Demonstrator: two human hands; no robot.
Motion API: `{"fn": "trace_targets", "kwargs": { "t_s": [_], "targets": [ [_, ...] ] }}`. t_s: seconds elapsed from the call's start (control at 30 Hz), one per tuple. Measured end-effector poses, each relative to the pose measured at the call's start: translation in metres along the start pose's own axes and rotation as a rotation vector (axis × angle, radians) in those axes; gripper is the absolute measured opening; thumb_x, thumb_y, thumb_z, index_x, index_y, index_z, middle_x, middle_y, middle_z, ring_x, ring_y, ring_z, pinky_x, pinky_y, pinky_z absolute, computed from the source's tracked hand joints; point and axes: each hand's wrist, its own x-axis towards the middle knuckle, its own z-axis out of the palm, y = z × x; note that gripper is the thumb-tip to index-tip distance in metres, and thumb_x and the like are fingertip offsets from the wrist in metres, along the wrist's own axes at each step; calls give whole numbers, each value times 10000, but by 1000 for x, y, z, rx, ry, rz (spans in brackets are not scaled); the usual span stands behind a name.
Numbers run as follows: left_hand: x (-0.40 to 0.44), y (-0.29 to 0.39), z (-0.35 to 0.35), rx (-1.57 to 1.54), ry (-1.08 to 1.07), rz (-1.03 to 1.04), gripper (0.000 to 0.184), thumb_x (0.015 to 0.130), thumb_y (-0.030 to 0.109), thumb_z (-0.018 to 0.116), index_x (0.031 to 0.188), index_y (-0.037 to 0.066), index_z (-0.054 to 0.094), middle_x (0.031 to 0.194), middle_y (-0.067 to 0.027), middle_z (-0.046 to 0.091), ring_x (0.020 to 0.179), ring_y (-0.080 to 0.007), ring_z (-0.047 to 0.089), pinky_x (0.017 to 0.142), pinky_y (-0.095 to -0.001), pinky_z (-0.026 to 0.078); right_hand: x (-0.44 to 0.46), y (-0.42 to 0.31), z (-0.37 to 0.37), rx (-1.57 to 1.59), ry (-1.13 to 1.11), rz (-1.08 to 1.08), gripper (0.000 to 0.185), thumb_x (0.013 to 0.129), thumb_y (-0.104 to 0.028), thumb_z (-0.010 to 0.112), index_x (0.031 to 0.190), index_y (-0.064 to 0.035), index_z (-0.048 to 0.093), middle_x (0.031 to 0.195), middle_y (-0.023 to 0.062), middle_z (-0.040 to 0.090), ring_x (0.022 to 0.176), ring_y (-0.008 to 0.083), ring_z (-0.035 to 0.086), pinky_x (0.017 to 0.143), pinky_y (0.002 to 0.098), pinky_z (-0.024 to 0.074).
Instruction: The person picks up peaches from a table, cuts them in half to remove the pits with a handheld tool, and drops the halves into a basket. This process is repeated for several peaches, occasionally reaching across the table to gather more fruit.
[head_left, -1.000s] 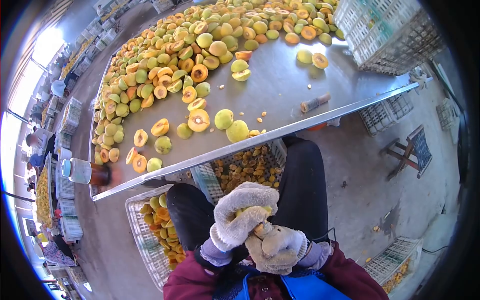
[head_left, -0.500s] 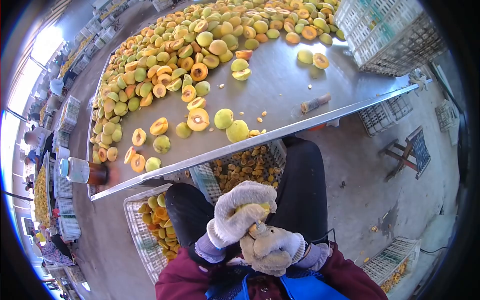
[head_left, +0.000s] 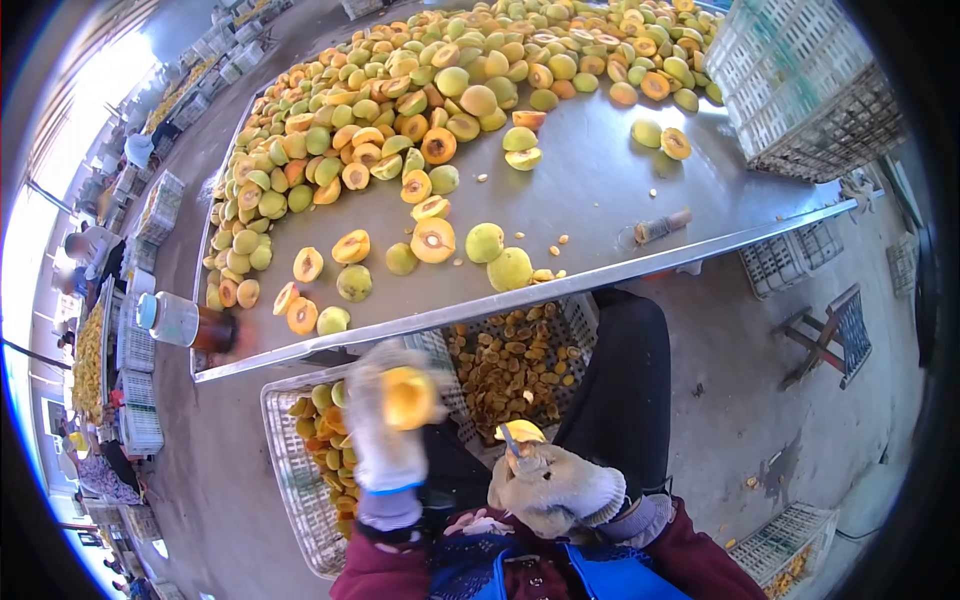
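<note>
My left hand [head_left: 385,420], in a pale knitted glove and smeared by motion, holds a yellow peach half [head_left: 408,398] with its hollow facing up. It is close to the near end of a white crate [head_left: 275,440] of peach halves at my left. In front of my lap my gloved right hand [head_left: 553,490] is closed around a small pitting knife [head_left: 511,440], its blade pointing up and away. A yellow peach piece [head_left: 522,431] shows at the blade; I cannot tell whether it touches. Between my knees stands a crate [head_left: 582,325] of brown pits and scraps.
A metal table [head_left: 590,210] carries a large heap of peaches [head_left: 400,100], mostly halved. On it are a jar of brown liquid [head_left: 190,322], a short wrapped-handle tool [head_left: 662,226] and a stacked crate [head_left: 800,90]. A folding stool [head_left: 830,335] stands right; people work far left.
My hands have parted. The left has moved left and up with a peach half; the right stays near my lap with the knife, now clearly visible. The view has shifted slightly.
</note>
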Motion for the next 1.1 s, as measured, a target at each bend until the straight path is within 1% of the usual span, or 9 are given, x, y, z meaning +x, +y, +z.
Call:
{"fn": "trace_targets", "kwargs": {
  "t_s": [0.17,0.27,0.37,0.53,0.57,0.73,0.87,0.97,1.1],
  "targets": [
    [21,26,-106,1692,259,602,310,705,46,741,1010,61,683,1134,-127,612,1219,-289,483,1027,-421,392,13,-9,4,-148,237,81,133,889,-205,657,917,-93,591,618,-15,548,476,64,488,434,216,374],
    [-1,25,-56,723,-148,464,496,643,37,773,1121,48,643,1257,-159,553,1277,-317,458,1089,-423,345,29,-12,21,-306,449,130,137,880,-208,664,901,-93,593,614,-14,548,486,65,492,449,218,381],
    [1,44,4,1031,-728,559,394,639,247,779,963,65,650,1140,-118,577,1167,-350,511,1008,-442,406,37,-10,22,-836,503,156,279,874,-360,629,954,-94,623,638,52,615,587,192,621,522,324,479],
    [18,-5,15,920,-825,745,291,729,246,723,968,106,634,1149,-97,606,1162,-318,543,1040,-487,389,49,30,-27,-1633,650,-324,357,849,-474,584,1007,-163,657,791,112,688,775,331,676,670,421,525],
    [25,4,16,866,-857,682,365,741,175,738,1077,97,617,1214,-117,577,1191,-328,530,1057,-457,385,46,8,-6,-1621,635,49,435,819,-513,594,1045,-145,644,879,122,697,812,352,671,722,419,524],
    [98,35,-46,505,-203,276,487,791,170,726,1238,75,559,1301,-150,531,1216,-302,515,1011,-382,426,50,-15,7,-1247,766,267,560,771,-556,616,1131,-128,583,903,144,690,886,353,663,797,412,508],
    [210,11,-181,1847,475,492,695,807,517,637,1323,75,491,1293,-214,513,1175,-346,539,1017,-412,422,51,-9,-5,-1198,846,145,582,781,-558,617,1165,-128,539,870,139,692,865,345,671,797,405,507],
    [219,29,-175,1528,254,-120,772,745,558,667,1342,107,482,1281,-237,496,1174,-391,533,1004,-442,429,50,-12,-3,-1070,805,97,559,791,-542,629,1154,-126,549,802,106,690,808,307,685,757,379,519],
    [193,28,-108,1614,11,-158,787,745,527,675,1400,169,428,1300,-248,479,1186,-420,522,994,-451,438,52,-22,9,-991,746,57,492,810,-480,663,1142,-131,564,736,56,673,727,215,679,698,317,519]
  ]
}}
